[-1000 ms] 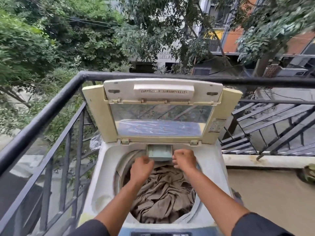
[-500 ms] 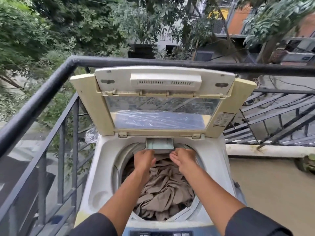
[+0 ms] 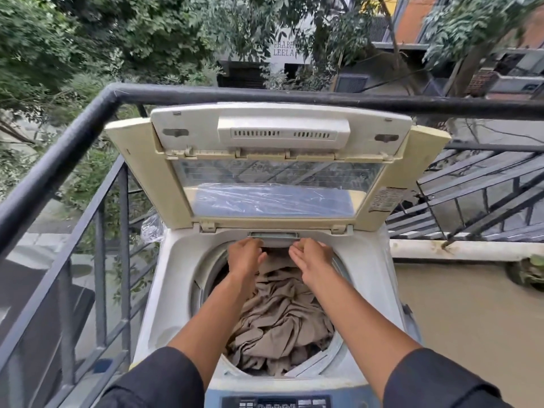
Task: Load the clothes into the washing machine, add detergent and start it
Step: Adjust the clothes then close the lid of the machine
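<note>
Crumpled beige cloth (image 3: 279, 316) fills the drum of the white top-loading washing machine (image 3: 176, 290) at frame centre, below both hands; left hand (image 3: 245, 257) and right hand (image 3: 312, 257), fingers curled, touch the small grey detergent drawer (image 3: 273, 235) at the drum's far rim.

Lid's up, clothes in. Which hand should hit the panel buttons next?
Either, marginally the right hand: both hands sit at the drawer, the left hand too, and the panel lies centred between the forearms.

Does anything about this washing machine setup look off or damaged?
The raised lid is yellowed at its side frames against the whiter washer body, and crinkled plastic film clings behind its window. Nothing looks spilled; the beige clothes sit inside the drum.
</note>
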